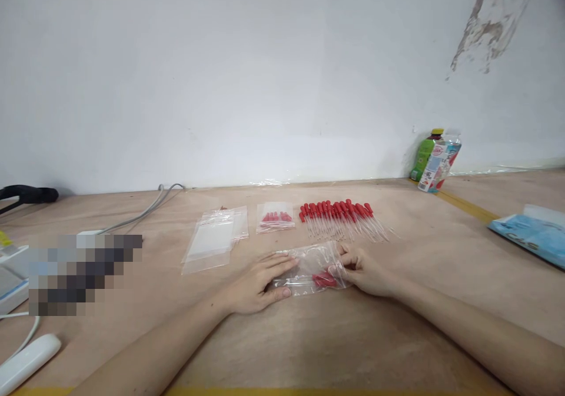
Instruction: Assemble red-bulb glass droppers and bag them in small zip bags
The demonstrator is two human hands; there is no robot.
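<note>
A clear plastic bag point(309, 260) lies on the wooden table between my hands, with red-bulbed droppers point(324, 279) inside. My left hand point(263, 282) rests flat with fingers apart on the bag's left end. At the bag's right end, my right hand point(364, 269) pinches the plastic between thumb and fingers. Beyond the hands, a row of droppers with red bulbs point(338, 210) and thin clear stems is spread out. Left of that row lies a small bag with red bulbs inside point(276, 217). Flat clear bags point(212, 240) overlap farther left.
Two bottles point(424, 155) point(439, 163) stand by the wall at the back right. A blue package point(529, 237) lies at the right edge. On the left are a grey cable point(148, 212), a blurred-out object point(88, 275), a white device point(30, 360) and a black item point(33, 195).
</note>
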